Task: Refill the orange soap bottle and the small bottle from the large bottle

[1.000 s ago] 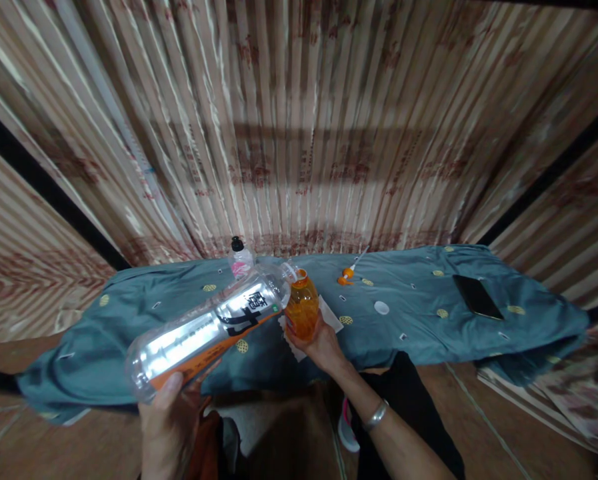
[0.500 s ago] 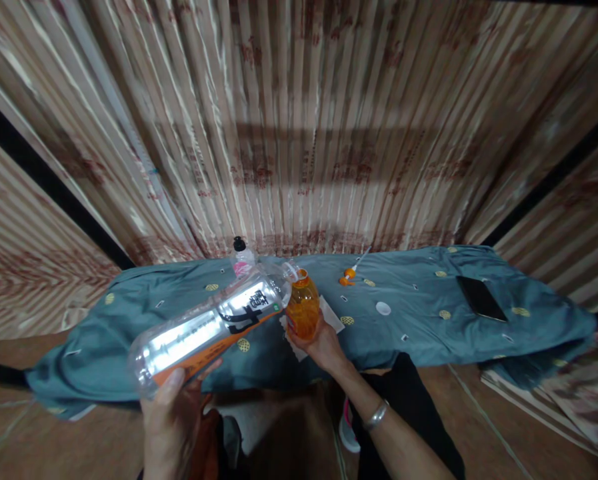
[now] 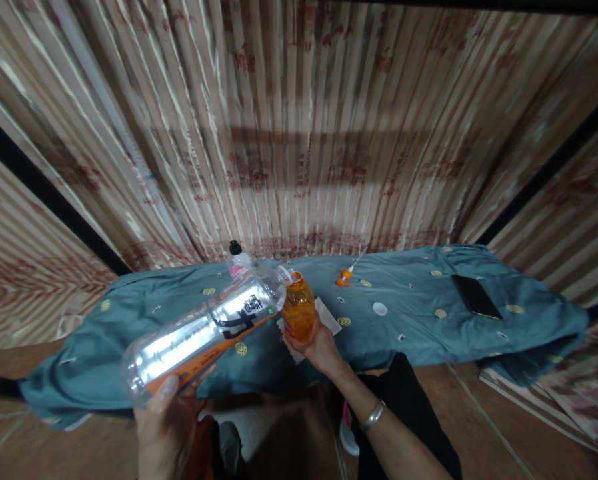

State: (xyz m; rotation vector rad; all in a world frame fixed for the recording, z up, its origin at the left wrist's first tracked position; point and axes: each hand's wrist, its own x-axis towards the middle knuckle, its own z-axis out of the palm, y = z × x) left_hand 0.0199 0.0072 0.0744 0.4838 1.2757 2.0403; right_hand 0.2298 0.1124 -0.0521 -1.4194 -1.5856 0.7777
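Observation:
My left hand [image 3: 166,417] is closed around the lower part of a large clear plastic bottle [image 3: 203,337] with a silver and orange label. The bottle lies tilted, its neck up and to the right. Its uncapped mouth meets the open neck of a small orange see-through bottle [image 3: 299,310]. My right hand [image 3: 319,350] wraps round that orange bottle from the right and below, keeping it nearly upright. Whether liquid is flowing between them I cannot make out. An orange pump top [image 3: 346,275] with a pale tube lies on the cloth to the right.
A teal patterned cloth [image 3: 413,307] covers the long surface. Behind the large bottle stands a clear and pink bottle with a black cap [image 3: 237,257]. White paper [image 3: 329,317] lies under my right hand. A dark phone-like slab [image 3: 476,297] rests at right. A striped curtain [image 3: 299,153] hangs behind.
The view has shifted slightly, so most things sit a little further left. Both hands keep their grip, and the two bottle mouths stay together.

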